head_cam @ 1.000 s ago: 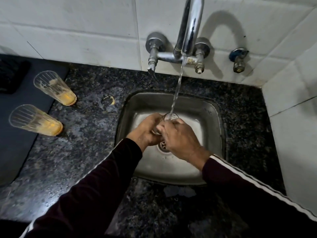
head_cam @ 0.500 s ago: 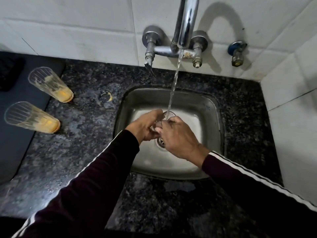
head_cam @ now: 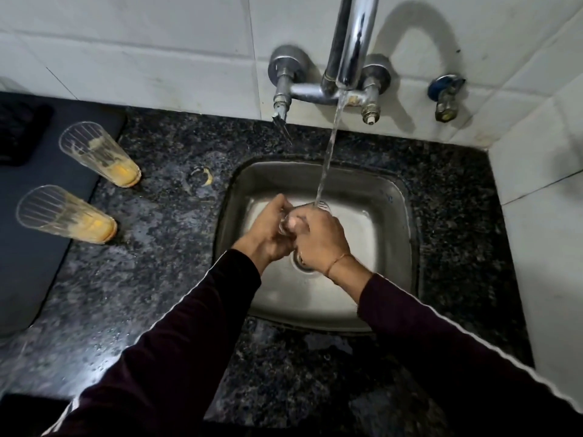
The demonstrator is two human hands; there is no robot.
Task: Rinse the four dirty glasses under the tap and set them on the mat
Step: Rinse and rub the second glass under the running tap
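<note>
Our left hand and right hand wrap their fingers round a clear ribbed glass over the steel sink, water from the chrome tap running into it. Two ribbed glasses with yellow dregs, far one and near one, stand on the speckled granite counter beside the dark mat.
</note>
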